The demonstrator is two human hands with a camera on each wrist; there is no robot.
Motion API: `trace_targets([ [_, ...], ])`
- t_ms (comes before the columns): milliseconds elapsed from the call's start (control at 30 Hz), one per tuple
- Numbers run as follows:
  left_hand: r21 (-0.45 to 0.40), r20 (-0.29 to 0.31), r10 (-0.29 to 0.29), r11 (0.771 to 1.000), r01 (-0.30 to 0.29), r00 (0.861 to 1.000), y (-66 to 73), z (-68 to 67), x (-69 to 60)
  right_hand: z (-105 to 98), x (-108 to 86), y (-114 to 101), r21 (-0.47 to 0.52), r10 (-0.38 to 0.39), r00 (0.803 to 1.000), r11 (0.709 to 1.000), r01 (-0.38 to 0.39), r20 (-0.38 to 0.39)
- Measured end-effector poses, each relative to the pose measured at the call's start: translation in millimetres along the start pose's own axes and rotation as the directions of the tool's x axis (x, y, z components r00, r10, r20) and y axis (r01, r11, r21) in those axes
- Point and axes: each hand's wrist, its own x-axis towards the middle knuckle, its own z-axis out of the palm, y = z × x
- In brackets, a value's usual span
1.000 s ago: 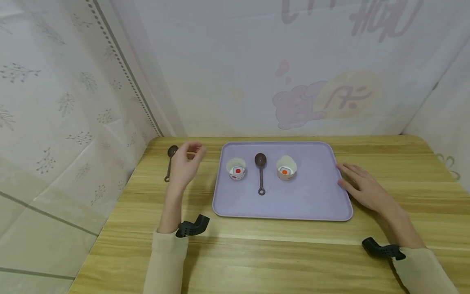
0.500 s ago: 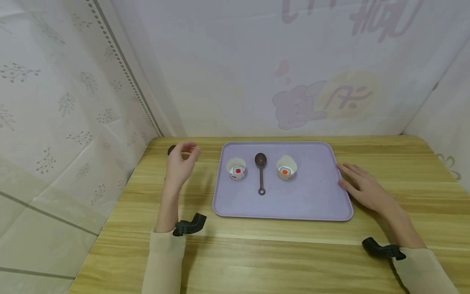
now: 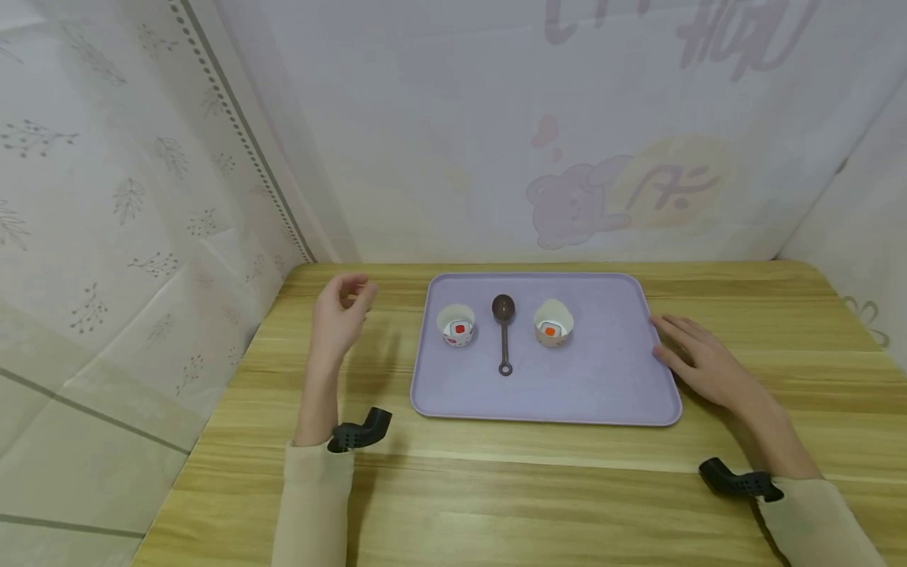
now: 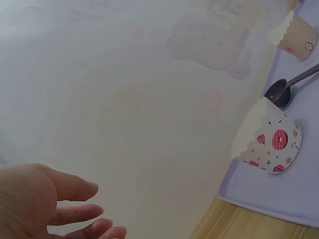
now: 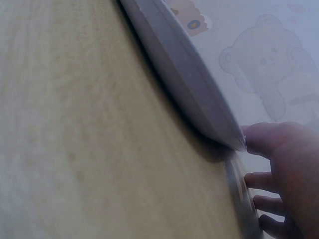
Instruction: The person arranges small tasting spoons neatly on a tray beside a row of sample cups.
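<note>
My left hand [image 3: 336,321] hovers over the table to the left of a purple tray [image 3: 595,386], its fingers loosely bent. Nothing shows between thumb and fingers in the left wrist view. The dark spoon seen earlier on that side is hidden behind this hand. My right hand [image 3: 712,368] rests at the tray's right edge, with the thumb against the rim in the right wrist view. On the tray stand a white patterned paper cup [image 4: 271,142] and a tan paper cup [image 3: 552,337]. Between them lies a brown measuring spoon [image 3: 504,311].
A small piece with a red mark [image 3: 459,330] sits inside the white cup, and one with an orange mark [image 3: 549,331] inside the tan cup. The wooden table [image 3: 538,504] meets white patterned curtains [image 3: 425,157] at the back and left.
My left hand has shifted left, away from the tray, and now covers the spoon that lay on the table. The right hand, tray and cups stay where they were.
</note>
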Motion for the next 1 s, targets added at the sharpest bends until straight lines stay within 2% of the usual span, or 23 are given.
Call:
trace_targets([
  [367,0.003,-0.017,-0.023,1.000,0.024,1.000,-6.5,-5.8,1.3,-1,0.2,0,0.000,-0.011,1.000,1.000,0.011,-0.006],
  [600,0.007,-0.054,-0.038,0.999,0.038,0.998,-12.5,-8.9,3.1,-1,-0.3,0,0.002,-0.011,1.000,1.000,0.012,-0.010],
  [1000,-0.002,-0.093,-0.031,1.000,0.031,0.995,-21.5,-14.1,5.8,0,-0.2,0,0.005,-0.007,1.000,1.000,0.007,-0.003],
])
